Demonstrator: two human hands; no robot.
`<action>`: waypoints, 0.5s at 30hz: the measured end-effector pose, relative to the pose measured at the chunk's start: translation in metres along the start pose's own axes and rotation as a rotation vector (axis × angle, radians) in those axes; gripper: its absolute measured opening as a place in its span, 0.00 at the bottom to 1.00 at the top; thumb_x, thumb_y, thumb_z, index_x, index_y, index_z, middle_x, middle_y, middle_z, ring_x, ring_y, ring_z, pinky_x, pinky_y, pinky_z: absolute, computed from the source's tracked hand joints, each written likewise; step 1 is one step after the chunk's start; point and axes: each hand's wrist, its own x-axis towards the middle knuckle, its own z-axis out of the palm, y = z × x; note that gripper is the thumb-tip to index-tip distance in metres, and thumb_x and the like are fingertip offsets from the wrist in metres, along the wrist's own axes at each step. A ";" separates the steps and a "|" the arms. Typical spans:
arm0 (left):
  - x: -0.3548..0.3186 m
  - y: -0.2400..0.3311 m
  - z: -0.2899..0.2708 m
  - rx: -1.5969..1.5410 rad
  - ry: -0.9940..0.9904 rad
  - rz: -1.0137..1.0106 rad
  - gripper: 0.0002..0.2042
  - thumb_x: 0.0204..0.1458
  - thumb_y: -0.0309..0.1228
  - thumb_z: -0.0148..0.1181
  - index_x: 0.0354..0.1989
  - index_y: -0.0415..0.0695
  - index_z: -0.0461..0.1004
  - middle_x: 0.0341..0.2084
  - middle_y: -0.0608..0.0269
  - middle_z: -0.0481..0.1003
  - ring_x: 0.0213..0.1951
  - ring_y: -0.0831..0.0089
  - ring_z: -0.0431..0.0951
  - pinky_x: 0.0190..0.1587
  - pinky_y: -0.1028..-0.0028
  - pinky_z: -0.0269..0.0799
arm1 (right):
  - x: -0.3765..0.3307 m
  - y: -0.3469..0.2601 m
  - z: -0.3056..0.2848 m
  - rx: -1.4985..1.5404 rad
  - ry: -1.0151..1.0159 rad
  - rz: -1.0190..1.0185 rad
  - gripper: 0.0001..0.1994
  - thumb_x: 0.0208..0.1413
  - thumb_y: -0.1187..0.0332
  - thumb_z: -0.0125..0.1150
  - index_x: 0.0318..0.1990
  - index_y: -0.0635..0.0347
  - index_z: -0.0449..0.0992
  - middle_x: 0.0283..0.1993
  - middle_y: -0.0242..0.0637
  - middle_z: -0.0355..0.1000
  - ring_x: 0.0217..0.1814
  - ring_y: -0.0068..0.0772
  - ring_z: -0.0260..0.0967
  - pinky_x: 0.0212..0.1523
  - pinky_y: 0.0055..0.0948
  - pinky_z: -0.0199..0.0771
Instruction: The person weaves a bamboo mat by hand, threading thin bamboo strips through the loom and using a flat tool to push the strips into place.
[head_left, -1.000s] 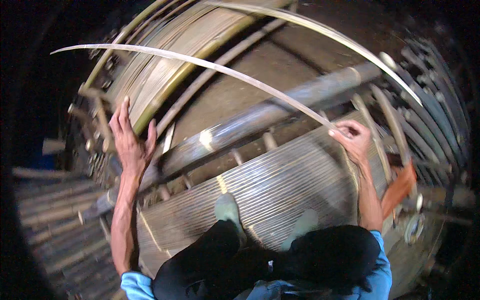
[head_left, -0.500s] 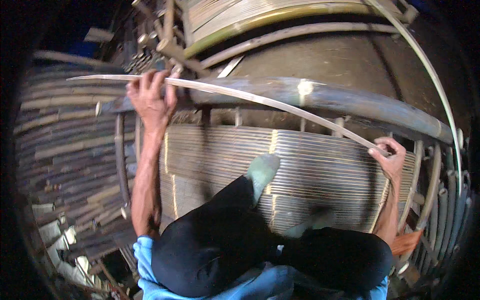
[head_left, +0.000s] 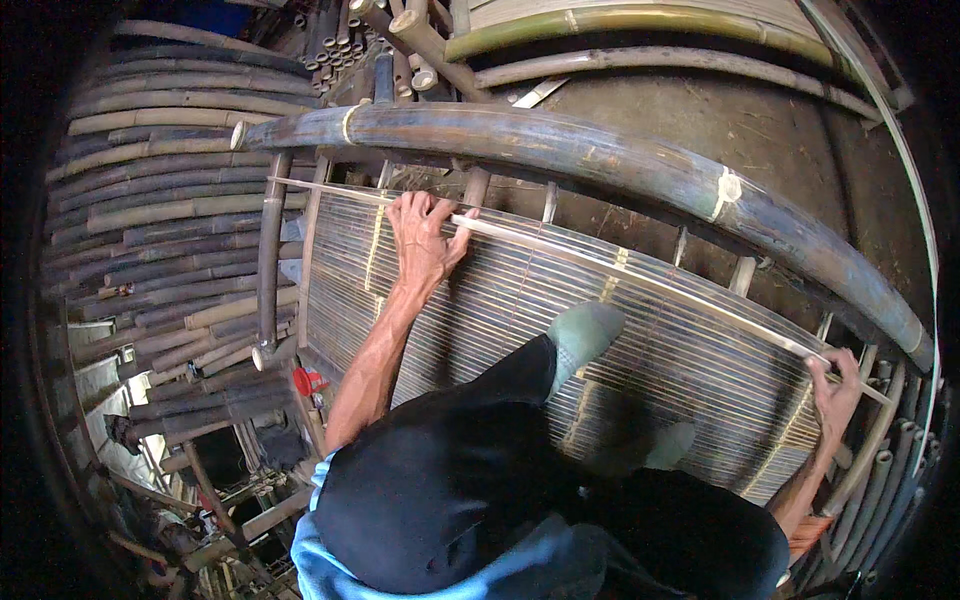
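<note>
Left hand (head_left: 425, 240) fingers closed around thin bamboo strip (head_left: 640, 280); right hand (head_left: 835, 390) fingers pinch its far end. Strip lies across slatted bamboo panel (head_left: 500, 320), below thick bamboo pole (head_left: 600, 150).

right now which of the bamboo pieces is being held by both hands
The thin pale bamboo strip lying across the slatted mat. The left hand grips it near one end and the right hand near the other, unlike the thick dark pole above it.
</note>
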 end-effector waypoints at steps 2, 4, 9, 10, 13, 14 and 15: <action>-0.009 -0.012 0.019 -0.020 0.005 0.003 0.12 0.45 0.37 0.69 0.33 0.42 0.80 0.30 0.56 0.69 0.41 0.58 0.68 0.49 0.57 0.59 | -0.019 0.040 -0.010 0.144 0.032 0.151 0.14 0.50 0.66 0.72 0.27 0.62 0.70 0.26 0.31 0.63 0.34 0.30 0.59 0.45 0.31 0.59; -0.017 -0.021 0.030 -0.052 -0.026 0.029 0.14 0.43 0.37 0.68 0.37 0.44 0.79 0.31 0.56 0.69 0.40 0.57 0.68 0.48 0.57 0.59 | -0.033 0.067 -0.009 0.071 0.045 0.126 0.16 0.52 0.64 0.72 0.27 0.61 0.69 0.26 0.30 0.61 0.33 0.30 0.57 0.45 0.31 0.59; -0.015 -0.008 0.048 -0.155 -0.057 -0.039 0.14 0.43 0.32 0.67 0.38 0.42 0.79 0.34 0.52 0.70 0.43 0.54 0.69 0.50 0.56 0.61 | -0.046 0.089 -0.008 0.014 -0.022 0.268 0.18 0.51 0.62 0.74 0.27 0.62 0.68 0.28 0.31 0.60 0.38 0.30 0.55 0.45 0.30 0.54; -0.013 -0.006 0.049 -0.161 -0.068 -0.033 0.14 0.43 0.33 0.68 0.39 0.42 0.79 0.35 0.52 0.70 0.44 0.53 0.69 0.50 0.56 0.62 | -0.047 0.091 -0.008 0.017 -0.021 0.265 0.18 0.51 0.62 0.74 0.27 0.62 0.68 0.28 0.31 0.60 0.38 0.30 0.55 0.45 0.30 0.54; -0.009 -0.001 0.056 -0.165 -0.095 -0.029 0.16 0.42 0.34 0.69 0.39 0.42 0.79 0.36 0.51 0.71 0.45 0.52 0.69 0.49 0.56 0.64 | -0.050 0.098 -0.012 0.030 0.028 0.327 0.19 0.50 0.63 0.76 0.27 0.61 0.67 0.30 0.29 0.60 0.40 0.31 0.53 0.45 0.29 0.54; -0.008 0.000 0.057 -0.169 -0.092 -0.026 0.16 0.42 0.34 0.69 0.39 0.42 0.79 0.36 0.51 0.71 0.45 0.52 0.69 0.49 0.56 0.64 | -0.051 0.100 -0.013 0.028 0.033 0.328 0.19 0.50 0.63 0.76 0.27 0.61 0.67 0.30 0.29 0.60 0.40 0.31 0.53 0.45 0.29 0.54; -0.011 0.000 0.057 -0.155 -0.096 -0.032 0.16 0.42 0.34 0.70 0.39 0.42 0.79 0.36 0.51 0.71 0.45 0.53 0.69 0.49 0.56 0.64 | -0.049 0.100 -0.012 0.020 0.036 0.300 0.19 0.49 0.63 0.76 0.27 0.61 0.67 0.31 0.29 0.60 0.40 0.31 0.53 0.46 0.28 0.54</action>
